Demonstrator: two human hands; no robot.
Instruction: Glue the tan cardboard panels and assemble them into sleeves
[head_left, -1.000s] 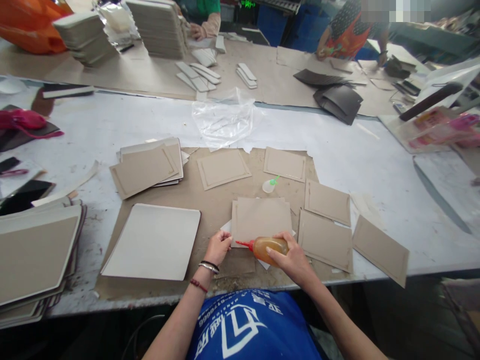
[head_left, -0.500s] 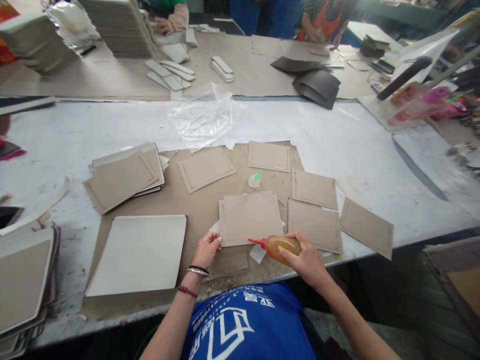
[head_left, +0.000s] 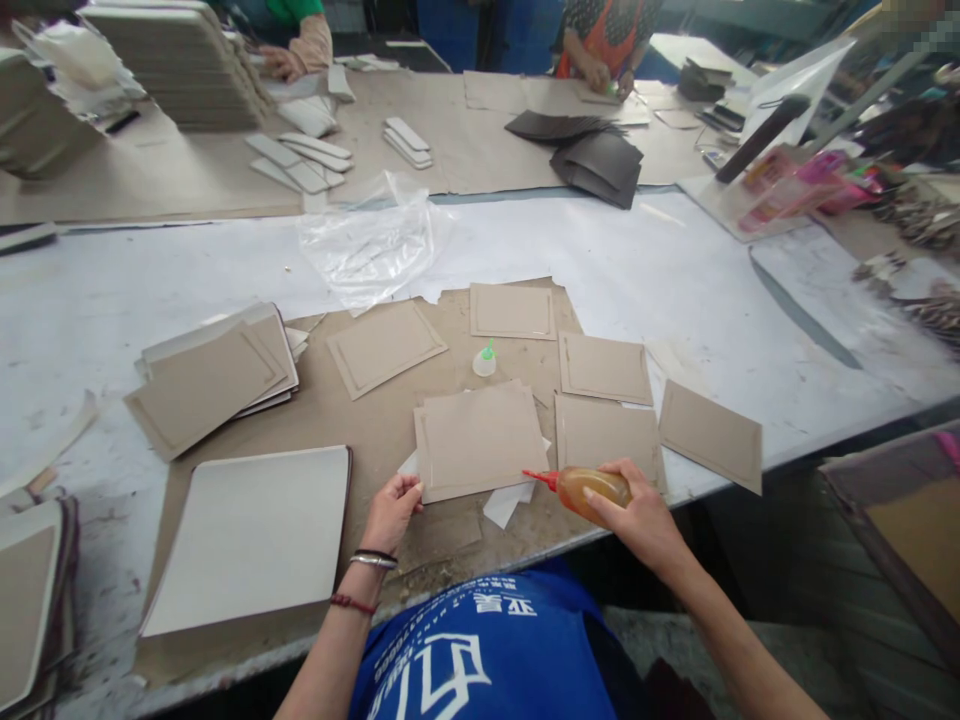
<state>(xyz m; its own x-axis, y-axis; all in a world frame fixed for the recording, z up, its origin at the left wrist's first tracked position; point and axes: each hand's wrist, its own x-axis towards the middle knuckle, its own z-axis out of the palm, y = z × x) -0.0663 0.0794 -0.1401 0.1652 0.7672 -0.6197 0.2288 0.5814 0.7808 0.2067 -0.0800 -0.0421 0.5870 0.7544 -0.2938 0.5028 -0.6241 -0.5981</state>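
From here I see the right hand (head_left: 637, 515) curled around an amber bottle (head_left: 589, 490), its red nozzle (head_left: 538, 477) by the near right corner of a tan card (head_left: 480, 440); the left hand (head_left: 394, 512) pinches the near left corner. Beyond stands a green-tipped bottle (head_left: 484, 364), then a clear bag (head_left: 367, 245).

Amber bottle (head_left: 589, 493), red nozzle (head_left: 541, 478), tan card (head_left: 480, 440)

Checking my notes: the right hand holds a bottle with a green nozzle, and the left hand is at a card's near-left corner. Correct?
The head view shows a red nozzle, not green, on the bottle in the right hand; the rest stands.
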